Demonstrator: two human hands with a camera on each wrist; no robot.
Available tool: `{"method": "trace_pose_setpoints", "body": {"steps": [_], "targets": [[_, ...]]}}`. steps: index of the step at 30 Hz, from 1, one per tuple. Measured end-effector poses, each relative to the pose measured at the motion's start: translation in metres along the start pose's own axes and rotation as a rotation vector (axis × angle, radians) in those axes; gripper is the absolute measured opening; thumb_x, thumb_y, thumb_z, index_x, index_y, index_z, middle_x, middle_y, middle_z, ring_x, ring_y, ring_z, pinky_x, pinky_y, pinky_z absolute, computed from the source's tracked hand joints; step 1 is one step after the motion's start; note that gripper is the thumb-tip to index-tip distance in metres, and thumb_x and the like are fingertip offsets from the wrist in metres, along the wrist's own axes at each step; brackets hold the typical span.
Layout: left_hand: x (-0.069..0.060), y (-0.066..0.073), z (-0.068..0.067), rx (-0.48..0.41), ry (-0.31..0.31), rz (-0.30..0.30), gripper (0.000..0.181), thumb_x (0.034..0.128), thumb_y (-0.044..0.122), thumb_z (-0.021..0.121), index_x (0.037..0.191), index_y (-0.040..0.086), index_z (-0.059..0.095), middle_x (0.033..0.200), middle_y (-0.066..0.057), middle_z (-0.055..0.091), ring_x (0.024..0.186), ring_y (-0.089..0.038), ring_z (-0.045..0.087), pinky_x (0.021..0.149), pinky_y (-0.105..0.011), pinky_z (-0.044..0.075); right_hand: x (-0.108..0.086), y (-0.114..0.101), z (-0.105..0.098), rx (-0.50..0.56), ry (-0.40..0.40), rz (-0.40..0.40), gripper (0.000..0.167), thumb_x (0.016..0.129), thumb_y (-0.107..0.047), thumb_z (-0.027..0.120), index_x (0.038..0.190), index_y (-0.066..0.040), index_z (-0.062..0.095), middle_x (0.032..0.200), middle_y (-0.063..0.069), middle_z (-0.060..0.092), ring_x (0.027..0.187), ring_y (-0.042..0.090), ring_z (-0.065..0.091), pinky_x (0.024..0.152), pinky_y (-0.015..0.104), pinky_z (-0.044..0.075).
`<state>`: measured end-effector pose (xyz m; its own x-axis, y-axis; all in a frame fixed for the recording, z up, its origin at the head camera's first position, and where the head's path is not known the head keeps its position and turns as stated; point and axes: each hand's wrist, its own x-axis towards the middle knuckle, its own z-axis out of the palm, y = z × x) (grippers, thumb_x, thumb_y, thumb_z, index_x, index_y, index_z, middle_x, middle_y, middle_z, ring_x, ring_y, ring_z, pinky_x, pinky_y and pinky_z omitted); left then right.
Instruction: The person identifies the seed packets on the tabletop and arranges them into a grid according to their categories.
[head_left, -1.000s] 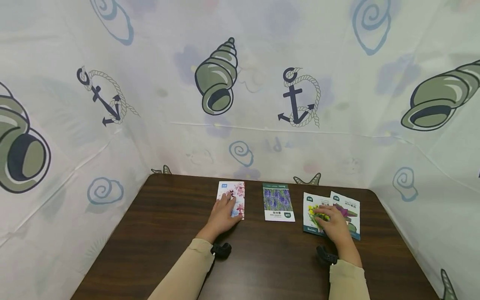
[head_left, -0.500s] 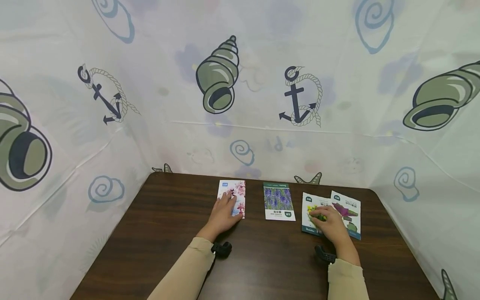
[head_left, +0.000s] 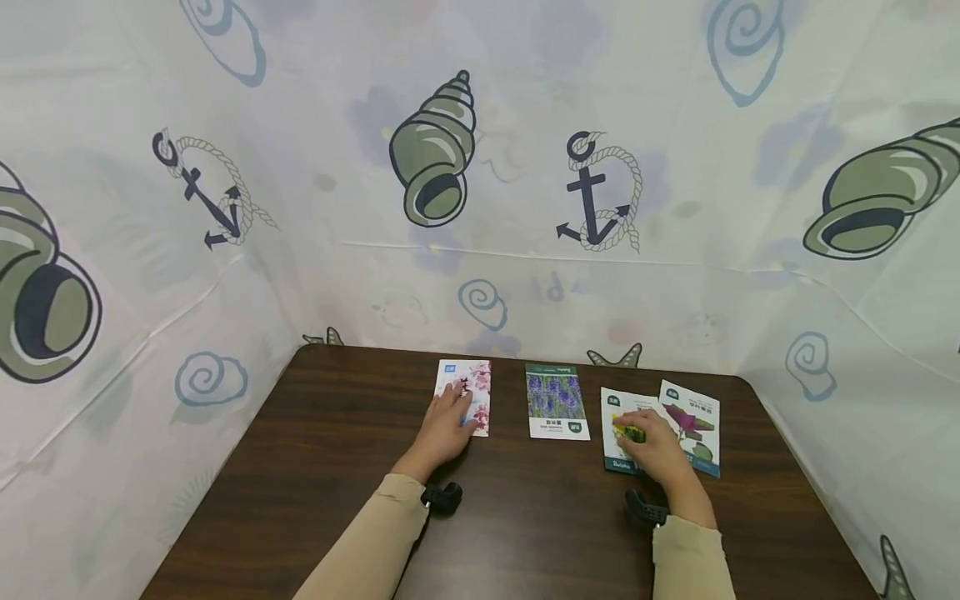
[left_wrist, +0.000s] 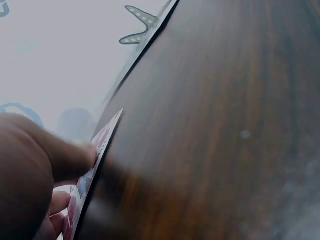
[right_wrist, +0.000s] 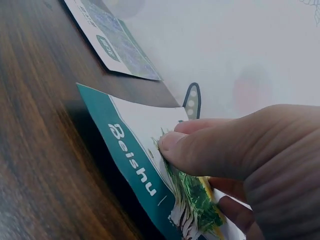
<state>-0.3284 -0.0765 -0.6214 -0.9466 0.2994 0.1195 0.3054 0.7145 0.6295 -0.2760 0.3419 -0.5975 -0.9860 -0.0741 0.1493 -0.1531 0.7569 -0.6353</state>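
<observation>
My left hand (head_left: 442,425) lies on a seed packet with pink blossoms (head_left: 480,379) at the table's back. In the left wrist view its thumb touches the pink packet (left_wrist: 112,127) near one edge. My right hand (head_left: 660,446) presses its fingertips on a packet with yellow flowers (head_left: 611,404). Thumb and fingers sit on the printed face of this "Beishu" packet (right_wrist: 135,165) in the right wrist view, partly covering the picture. A packet with a purple bloom (head_left: 697,408) lies beside it, partly behind my right hand. Between the hands is a packet of violet flowers (head_left: 557,400), untouched.
The dark wooden table (head_left: 525,517) is bounded by a white patterned cloth (head_left: 525,167) at the back and both sides. Black straps with small devices sit on both wrists, including the left wristband (head_left: 442,498).
The right hand has shifted slightly left, and the yellow-flower packet under it has slid left a little, away from the purple-bloom packet. The left hand stays on the pink packet.
</observation>
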Motion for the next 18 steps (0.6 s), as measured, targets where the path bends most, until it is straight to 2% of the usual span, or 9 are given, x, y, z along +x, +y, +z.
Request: {"method": "trace_pose_setpoints", "body": {"steps": [5, 9, 11, 14, 17, 18], "targets": [[0.000, -0.003, 0.002, -0.008, 0.019, 0.000, 0.062, 0.1058, 0.021, 0.069, 0.162, 0.003, 0.051, 0.179, -0.020, 0.030, 0.169, -0.043, 0.019, 0.137, -0.064, 0.012, -0.002, -0.004, 0.003, 0.003, -0.024, 0.038, 0.035, 0.098, -0.009, 0.079, 0.133, -0.005, 0.078, 0.135, 0.023, 0.062, 0.132, 0.048, 0.052, 0.112, 0.070, 0.045], [0.003, -0.001, -0.002, -0.008, 0.003, -0.009, 0.063, 0.1032, 0.022, 0.075, 0.160, 0.002, 0.054, 0.177, -0.022, 0.034, 0.166, -0.047, 0.025, 0.135, -0.066, 0.020, -0.002, -0.008, 0.007, 0.011, -0.055, 0.044, 0.040, 0.099, -0.008, 0.076, 0.139, -0.005, 0.074, 0.139, 0.025, 0.057, 0.134, 0.049, 0.046, 0.111, 0.070, 0.041], [0.005, 0.002, -0.007, 0.029, -0.018, -0.019, 0.064, 0.1024, 0.023, 0.076, 0.159, 0.003, 0.055, 0.175, -0.023, 0.036, 0.163, -0.048, 0.031, 0.132, -0.066, 0.028, -0.001, -0.009, 0.009, 0.023, -0.057, 0.025, 0.040, 0.099, -0.006, 0.075, 0.139, -0.002, 0.073, 0.141, 0.028, 0.054, 0.136, 0.052, 0.044, 0.113, 0.072, 0.039], [0.008, 0.009, -0.015, 0.118, -0.039, -0.017, 0.063, 0.1006, 0.027, 0.080, 0.156, 0.005, 0.059, 0.166, -0.025, 0.046, 0.150, -0.049, 0.045, 0.120, -0.066, 0.043, -0.001, -0.009, 0.012, 0.039, -0.057, 0.002, 0.041, 0.099, -0.005, 0.073, 0.140, 0.000, 0.071, 0.149, 0.032, 0.050, 0.142, 0.055, 0.041, 0.117, 0.074, 0.035], [0.009, 0.014, -0.021, 0.192, -0.046, 0.003, 0.058, 0.0988, 0.032, 0.082, 0.148, 0.007, 0.064, 0.153, -0.023, 0.053, 0.136, -0.045, 0.053, 0.108, -0.066, 0.049, -0.002, -0.009, 0.013, 0.041, -0.054, 0.010, 0.041, 0.100, -0.006, 0.073, 0.141, -0.001, 0.071, 0.155, 0.032, 0.048, 0.146, 0.055, 0.039, 0.122, 0.075, 0.033], [0.010, 0.014, -0.021, 0.195, -0.051, 0.008, 0.057, 0.0987, 0.032, 0.082, 0.147, 0.007, 0.064, 0.151, -0.023, 0.053, 0.135, -0.045, 0.053, 0.108, -0.065, 0.048, -0.003, -0.008, 0.013, 0.041, -0.056, 0.017, 0.042, 0.101, -0.006, 0.073, 0.142, -0.001, 0.070, 0.156, 0.031, 0.048, 0.147, 0.054, 0.039, 0.123, 0.075, 0.033]]}}
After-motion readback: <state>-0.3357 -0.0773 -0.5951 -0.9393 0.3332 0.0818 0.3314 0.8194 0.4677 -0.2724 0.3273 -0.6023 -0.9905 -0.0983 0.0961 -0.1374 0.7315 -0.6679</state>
